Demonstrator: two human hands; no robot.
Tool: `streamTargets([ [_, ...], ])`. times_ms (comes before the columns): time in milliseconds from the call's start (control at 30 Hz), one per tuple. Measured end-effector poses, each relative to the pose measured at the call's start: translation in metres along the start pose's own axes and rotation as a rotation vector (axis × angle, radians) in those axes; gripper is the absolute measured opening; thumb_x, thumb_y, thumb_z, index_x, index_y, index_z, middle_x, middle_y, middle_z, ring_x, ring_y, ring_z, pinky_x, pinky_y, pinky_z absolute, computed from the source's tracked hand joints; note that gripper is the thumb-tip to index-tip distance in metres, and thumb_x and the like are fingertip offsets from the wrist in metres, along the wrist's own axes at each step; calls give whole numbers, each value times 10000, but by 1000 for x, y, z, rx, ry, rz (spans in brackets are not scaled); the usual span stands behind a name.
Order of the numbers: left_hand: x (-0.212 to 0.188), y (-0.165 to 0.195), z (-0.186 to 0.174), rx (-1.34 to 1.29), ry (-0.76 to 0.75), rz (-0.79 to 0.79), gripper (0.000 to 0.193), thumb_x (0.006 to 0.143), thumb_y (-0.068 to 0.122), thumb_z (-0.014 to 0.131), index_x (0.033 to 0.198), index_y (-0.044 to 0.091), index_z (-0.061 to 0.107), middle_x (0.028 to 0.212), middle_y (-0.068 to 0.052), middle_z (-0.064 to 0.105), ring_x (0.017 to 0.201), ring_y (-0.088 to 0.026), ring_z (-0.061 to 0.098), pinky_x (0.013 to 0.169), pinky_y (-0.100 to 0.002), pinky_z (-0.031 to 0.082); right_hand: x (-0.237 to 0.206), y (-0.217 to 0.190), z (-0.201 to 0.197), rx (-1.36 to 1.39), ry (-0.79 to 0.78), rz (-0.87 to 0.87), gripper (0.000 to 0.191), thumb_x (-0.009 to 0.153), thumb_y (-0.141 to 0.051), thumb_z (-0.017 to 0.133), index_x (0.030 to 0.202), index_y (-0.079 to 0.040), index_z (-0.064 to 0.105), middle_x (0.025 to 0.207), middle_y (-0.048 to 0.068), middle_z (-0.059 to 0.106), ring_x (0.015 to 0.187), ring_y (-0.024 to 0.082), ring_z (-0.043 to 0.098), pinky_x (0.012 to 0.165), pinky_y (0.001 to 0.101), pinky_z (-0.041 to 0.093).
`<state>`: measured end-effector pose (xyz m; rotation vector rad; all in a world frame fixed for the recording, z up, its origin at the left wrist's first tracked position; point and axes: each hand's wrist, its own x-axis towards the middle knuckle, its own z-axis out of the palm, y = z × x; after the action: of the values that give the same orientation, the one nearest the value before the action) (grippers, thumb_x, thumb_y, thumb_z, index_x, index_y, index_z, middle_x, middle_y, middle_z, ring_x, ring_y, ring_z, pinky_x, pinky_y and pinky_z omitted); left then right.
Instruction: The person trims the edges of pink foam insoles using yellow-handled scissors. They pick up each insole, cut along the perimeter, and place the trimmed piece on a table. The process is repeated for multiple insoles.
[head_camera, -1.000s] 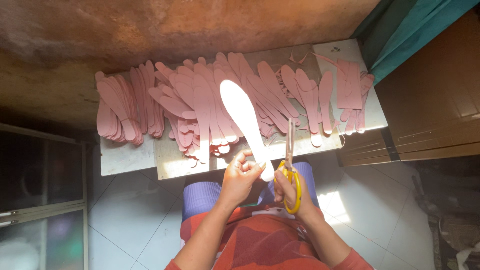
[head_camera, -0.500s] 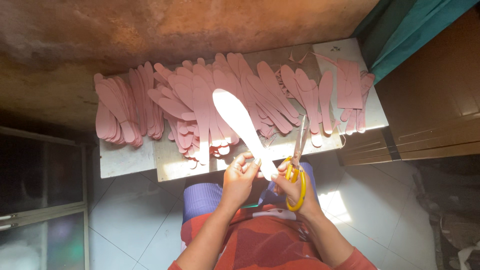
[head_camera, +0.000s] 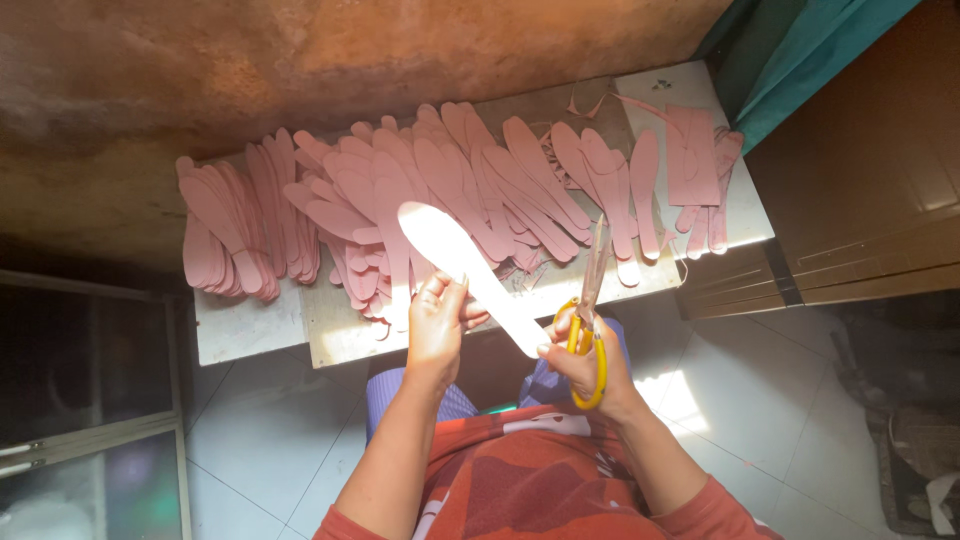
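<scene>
Compared with a moment before, the pale insole (head_camera: 470, 270) is lying flatter, its toe end now pointing up-left from the left hand (head_camera: 437, 325), which is gripping its middle. Right hand (head_camera: 590, 365) is grasping yellow-handled scissors (head_camera: 590, 300), blades pointing away, and also touching the insole's heel end. Beyond both hands, pink insoles (head_camera: 450, 195) are covering the table (head_camera: 250, 330).

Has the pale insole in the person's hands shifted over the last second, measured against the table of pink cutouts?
Yes. The pale insole has swung: its far tip moved leftward over the pink cutouts on the table.
</scene>
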<state>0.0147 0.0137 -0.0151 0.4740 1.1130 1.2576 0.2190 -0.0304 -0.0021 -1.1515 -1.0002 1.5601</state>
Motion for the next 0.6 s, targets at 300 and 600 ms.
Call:
streamTargets([
  [300,-1,-16,5,339,-7,237,220,978,149,674,1150,17,641,788,16,639,709,-37,573,654,-205,479,16,5,26,12,104,119,337,769,-1,791,939,-74,509,774,44,626,630,111,586,548,258,480],
  [600,52,78,-29,503,48,363,736,1005,174,653,1569,46,198,1446,-95,523,1213,-96,601,962,-238,525,89,-37,-4,-540,584,41,273,829,-186,784,961,-62,580,838,65,730,706,157,661,628,332,526],
])
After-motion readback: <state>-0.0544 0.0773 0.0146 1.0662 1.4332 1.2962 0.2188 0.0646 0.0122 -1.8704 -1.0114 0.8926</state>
